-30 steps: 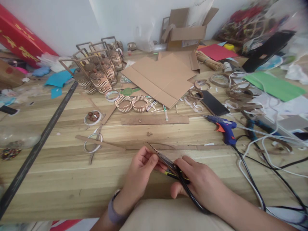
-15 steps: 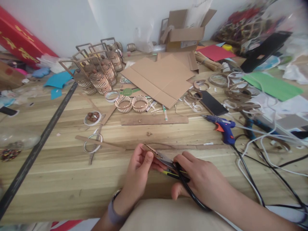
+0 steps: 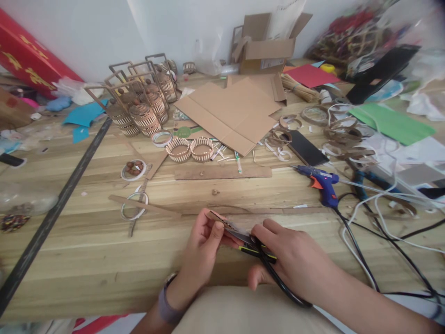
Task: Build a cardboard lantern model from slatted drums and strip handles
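Note:
My left hand [image 3: 203, 246] pinches a small strip of cardboard [image 3: 219, 220] between thumb and fingers, its corrugated edge showing. My right hand [image 3: 292, 255] is wrapped round the black handles of a pair of scissors [image 3: 269, 264]. Their blades reach left to the cardboard and lie along it; whether they are biting into it I cannot tell. Below the blades shows a slim black and yellow-green tool [image 3: 248, 251], partly hidden, its kind and which hand bears it unclear.
A blue glue gun [image 3: 323, 185] with cables lies at the right. Large cardboard sheets [image 3: 232, 113], slatted rings [image 3: 179, 150] and lantern-like slatted pots [image 3: 144, 118] stand farther back. A tape roll [image 3: 134, 206] and long cardboard strips [image 3: 222, 174] lie on the wooden table [image 3: 86, 264].
Both hands stay nearly in place. The black and yellow-green tool and the scissors have shifted slightly to the right relative to my left hand.

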`<move>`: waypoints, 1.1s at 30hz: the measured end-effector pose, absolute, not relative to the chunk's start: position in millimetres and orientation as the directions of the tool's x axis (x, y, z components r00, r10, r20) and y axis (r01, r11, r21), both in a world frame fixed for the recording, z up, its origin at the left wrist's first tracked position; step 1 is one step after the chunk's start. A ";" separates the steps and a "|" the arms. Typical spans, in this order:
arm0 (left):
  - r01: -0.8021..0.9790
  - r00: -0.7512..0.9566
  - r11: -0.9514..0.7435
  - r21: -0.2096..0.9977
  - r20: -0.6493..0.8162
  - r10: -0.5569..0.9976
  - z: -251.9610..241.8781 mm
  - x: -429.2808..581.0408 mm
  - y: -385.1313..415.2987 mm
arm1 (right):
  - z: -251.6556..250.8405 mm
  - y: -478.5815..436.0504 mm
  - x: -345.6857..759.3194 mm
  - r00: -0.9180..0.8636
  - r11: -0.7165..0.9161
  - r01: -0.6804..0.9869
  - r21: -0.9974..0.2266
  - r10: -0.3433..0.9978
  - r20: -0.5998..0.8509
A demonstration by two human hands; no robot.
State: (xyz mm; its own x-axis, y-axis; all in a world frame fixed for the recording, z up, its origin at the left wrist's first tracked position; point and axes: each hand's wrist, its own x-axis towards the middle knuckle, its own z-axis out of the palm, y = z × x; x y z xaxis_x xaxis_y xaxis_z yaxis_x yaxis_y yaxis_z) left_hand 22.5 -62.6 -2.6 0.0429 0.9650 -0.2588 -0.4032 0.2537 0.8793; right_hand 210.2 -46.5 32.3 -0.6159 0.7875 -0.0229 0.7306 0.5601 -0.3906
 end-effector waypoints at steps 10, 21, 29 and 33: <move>-0.415 0.084 0.258 0.872 -0.246 0.966 -1.2 23.2 -63.5 | 26.2 -48.1 210.7 -0.617 0.497 0.701 -0.511 0.782 -0.085; -0.431 0.140 0.263 0.863 -0.224 0.964 -3.6 25.1 -65.2 | 30.4 -44.8 209.2 -0.631 0.552 0.698 -0.457 0.775 -0.028; -0.441 0.149 0.274 0.855 -0.231 0.961 -5.2 24.7 -67.0 | 29.9 -45.8 206.9 -0.614 0.490 0.706 -0.511 0.783 -0.099; -0.424 0.180 0.285 0.860 -0.228 0.957 -4.4 25.5 -66.8 | 32.4 -43.4 206.2 -0.616 0.505 0.714 -0.485 0.782 -0.092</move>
